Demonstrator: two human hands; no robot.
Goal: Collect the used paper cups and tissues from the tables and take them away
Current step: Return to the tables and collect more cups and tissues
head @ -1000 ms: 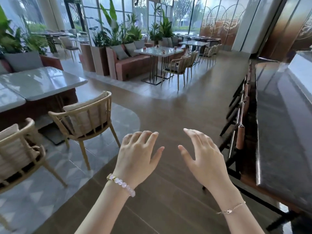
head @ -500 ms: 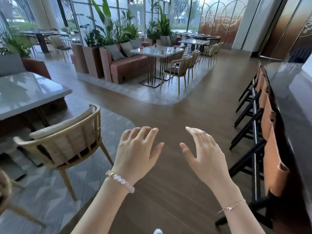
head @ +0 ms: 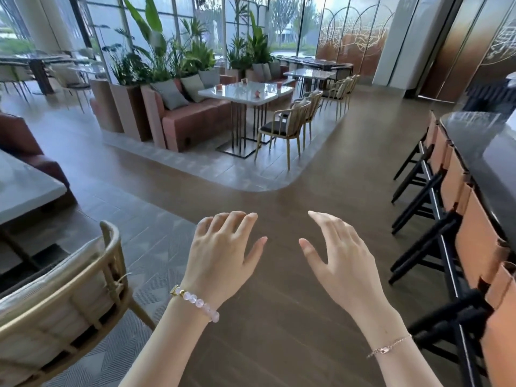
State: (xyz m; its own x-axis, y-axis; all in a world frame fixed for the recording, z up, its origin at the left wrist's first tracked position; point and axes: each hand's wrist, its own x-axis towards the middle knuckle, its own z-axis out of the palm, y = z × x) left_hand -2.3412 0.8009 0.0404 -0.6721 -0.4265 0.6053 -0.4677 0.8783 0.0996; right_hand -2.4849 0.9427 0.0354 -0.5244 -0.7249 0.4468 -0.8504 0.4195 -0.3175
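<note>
Left hand (head: pixel 220 255) and right hand (head: pixel 340 258) empty above wooden floor (head: pixel 279 317), white table (head: pixel 240 92) ahead

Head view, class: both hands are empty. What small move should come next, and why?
Probably step toward the white table ahead: small reddish cups seem to stand on it, beyond reach, and the left hand and right hand hold nothing.

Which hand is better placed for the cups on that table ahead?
Left, narrowly. The left hand and right hand are both empty and open; the white table with small cups stands far ahead, more on the left's side.
</note>
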